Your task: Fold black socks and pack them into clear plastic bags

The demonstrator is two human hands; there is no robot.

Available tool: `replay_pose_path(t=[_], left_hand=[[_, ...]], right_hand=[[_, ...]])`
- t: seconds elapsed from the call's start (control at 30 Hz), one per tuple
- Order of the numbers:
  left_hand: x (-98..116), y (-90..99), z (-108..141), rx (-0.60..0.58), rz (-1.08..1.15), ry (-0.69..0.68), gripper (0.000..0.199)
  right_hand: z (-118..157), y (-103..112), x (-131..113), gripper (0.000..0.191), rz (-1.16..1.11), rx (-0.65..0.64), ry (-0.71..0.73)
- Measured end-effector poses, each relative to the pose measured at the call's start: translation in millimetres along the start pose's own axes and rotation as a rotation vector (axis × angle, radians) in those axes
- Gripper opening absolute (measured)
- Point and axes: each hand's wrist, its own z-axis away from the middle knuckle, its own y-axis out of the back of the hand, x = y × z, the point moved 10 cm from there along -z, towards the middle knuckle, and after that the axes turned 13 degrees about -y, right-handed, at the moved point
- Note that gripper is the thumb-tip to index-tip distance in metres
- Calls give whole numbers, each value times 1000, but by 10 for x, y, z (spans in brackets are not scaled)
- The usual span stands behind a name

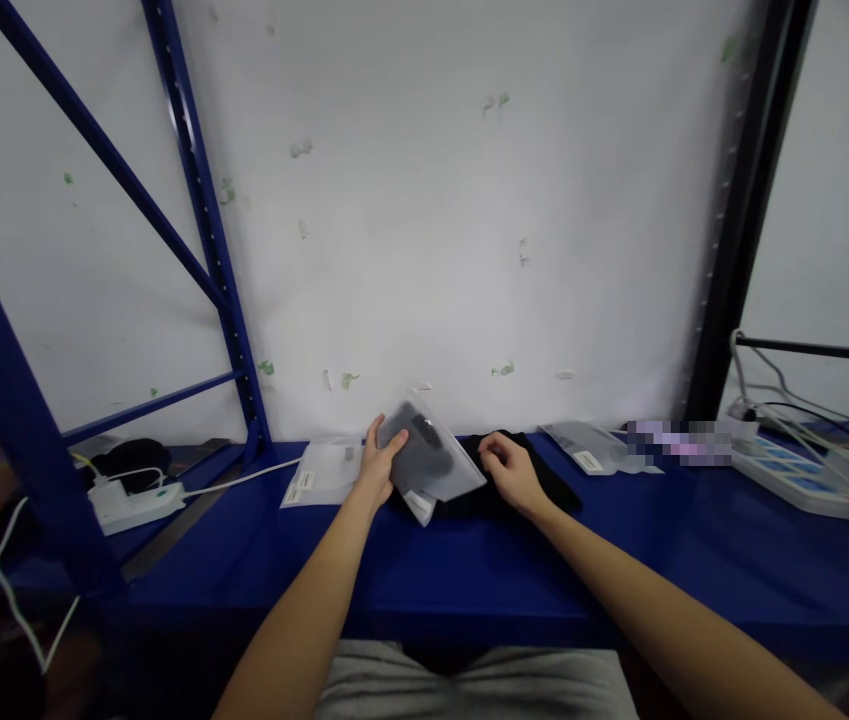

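My left hand [381, 462] grips the left edge of a frosted plastic bag [431, 455] with something dark inside, its thumb on the front face. The bag is tilted above a black cloth [536, 480] on the blue table. Just right of the bag, my right hand [510, 470] has its fingers curled over the black cloth; whether they pinch anything is too small to make out. A small white flap hangs at the bag's lower corner.
Flat bags with white labels lie left [323, 472] and right [600, 450] on the blue table [469, 575]. A power strip [140, 508] and another person's hand are at far left. A white device [806, 478] with cables stands right. Blue posts rise left, a black post right.
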Motion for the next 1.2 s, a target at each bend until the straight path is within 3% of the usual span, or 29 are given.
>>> replay_pose_path(t=[0.1,0.23,0.37,0.53,0.67,0.9,1.03,1.2], left_hand=[[-20,-70,48,-74,-83,23,57],[-85,-202,125,-222,-236,36,32],[-153,-338,200,-369,-399,4,22],[-135,-419,244,-457,-527,-63,19],[-54,-436,244,-457,-598,-135,18],[-5,-407,203,-396,-689,-237,21],[5,-355,176,-343,-712,-268,24],[30,-217,102,-216,-721,-278,26]], right_hand=[[-86,34,212,26,-130,-57,-136],[-79,-97,359,43,-237,-209,-272],[-18,-250,363,45,-279,-304,-324],[-32,-259,417,38,-291,-296,-354],[-64,-223,516,31,-285,-285,-385],[-15,-297,514,28,-278,-374,-413],[58,-378,437,26,-266,-462,-424],[214,-557,302,25,-219,-658,-429]])
